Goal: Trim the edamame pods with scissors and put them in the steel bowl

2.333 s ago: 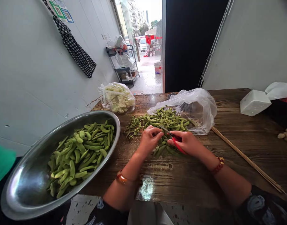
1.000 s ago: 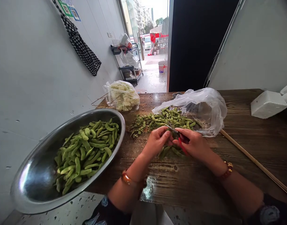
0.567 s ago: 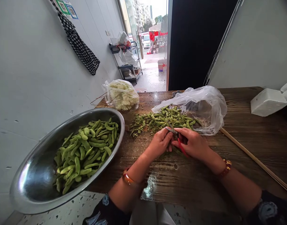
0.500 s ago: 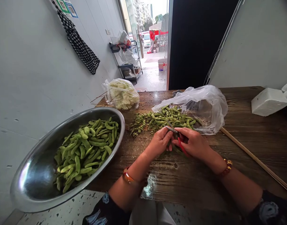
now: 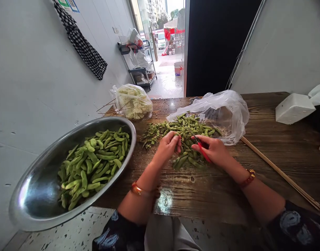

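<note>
My right hand (image 5: 214, 149) is closed around red-handled scissors (image 5: 202, 149), whose blades point up and left over a heap of edamame pods (image 5: 188, 123). To its left, my left hand (image 5: 169, 143) pinches with thumb and fingers; a bit of green at the fingertips looks like an edamame pod, mostly hidden. More pods lie on the table below and between both hands. Small green trimmings (image 5: 151, 134) are scattered beyond my left hand. A large steel bowl (image 5: 34, 188) on the left holds many pods.
Behind the heap lies a clear plastic bag (image 5: 237, 115). A bagged cauliflower (image 5: 135, 104) sits at the table's far left, by thin skewers. Long wooden sticks (image 5: 280, 170) cross the right side of the table (image 5: 264, 125). A white tissue pack (image 5: 294, 108) stands at far right.
My hands have moved apart: the left drew away to the left, and the scissors no longer meet its fingers. Pods under the hands now show. The view has shifted slightly.
</note>
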A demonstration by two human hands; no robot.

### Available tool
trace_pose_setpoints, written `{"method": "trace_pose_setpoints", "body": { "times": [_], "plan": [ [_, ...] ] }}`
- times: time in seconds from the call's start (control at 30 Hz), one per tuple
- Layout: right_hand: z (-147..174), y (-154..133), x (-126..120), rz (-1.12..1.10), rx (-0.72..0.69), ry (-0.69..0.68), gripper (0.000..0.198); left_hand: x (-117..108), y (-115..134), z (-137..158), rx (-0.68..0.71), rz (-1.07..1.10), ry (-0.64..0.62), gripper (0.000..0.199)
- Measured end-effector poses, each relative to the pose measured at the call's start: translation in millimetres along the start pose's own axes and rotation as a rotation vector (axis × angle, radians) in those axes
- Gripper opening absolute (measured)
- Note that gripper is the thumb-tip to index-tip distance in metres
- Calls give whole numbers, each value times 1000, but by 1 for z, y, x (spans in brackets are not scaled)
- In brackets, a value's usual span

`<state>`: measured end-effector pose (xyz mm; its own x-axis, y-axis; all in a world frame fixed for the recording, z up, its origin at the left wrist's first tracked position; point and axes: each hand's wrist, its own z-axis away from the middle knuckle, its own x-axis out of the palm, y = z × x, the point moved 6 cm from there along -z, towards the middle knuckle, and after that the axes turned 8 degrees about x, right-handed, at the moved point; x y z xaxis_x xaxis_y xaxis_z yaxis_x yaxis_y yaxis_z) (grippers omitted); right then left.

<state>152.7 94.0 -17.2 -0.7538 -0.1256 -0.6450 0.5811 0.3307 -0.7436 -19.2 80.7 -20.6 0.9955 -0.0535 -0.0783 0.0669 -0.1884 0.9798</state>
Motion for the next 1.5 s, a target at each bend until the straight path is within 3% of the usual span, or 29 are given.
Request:
{"method": "trace_pose_setpoints", "body": {
  "times": [0.13, 0.23, 0.37, 0.47, 0.63, 0.77, 0.9, 1.03, 1.23, 1.5],
  "plan": [
    [-4, 5, -8, -102, 45, 35, 53, -15, -3, -4, 35, -155, 112, 11],
    [-5, 6, -9, -134, 48, 46, 52, -11, 2, -4, 116, -465, 45, 9],
    [-5, 6, -7, -132, 50, 44, 53, -2, 7, 1, 221, -836, -122, 25],
    [-4, 4, -6, -136, 44, 50, 54, -1, 2, 3, 198, -999, -224, 32],
    [-4, 1, -7, -125, 29, 52, 52, -11, -1, 1, 96, -1172, -158, 11],
    [-3, -2, -6, -123, 23, 37, 51, -15, 6, -2, 113, -988, -47, 9],
    [-1, -3, -4, -132, 42, 14, 51, -17, 9, -1, 78, -382, 53, 14],
    [0, -2, -2, -73, 35, 21, 53, -10, 2, 3, -79, 87, 14, 26],
    [2, -5, 2, 11, -33, 12, 49, -1, 2, 4, -85, 225, -66, 34],
    [5, -7, 6, 6, -79, -25, 46, -4, 2, 4, -57, 202, 7, 31]
  ]
}}
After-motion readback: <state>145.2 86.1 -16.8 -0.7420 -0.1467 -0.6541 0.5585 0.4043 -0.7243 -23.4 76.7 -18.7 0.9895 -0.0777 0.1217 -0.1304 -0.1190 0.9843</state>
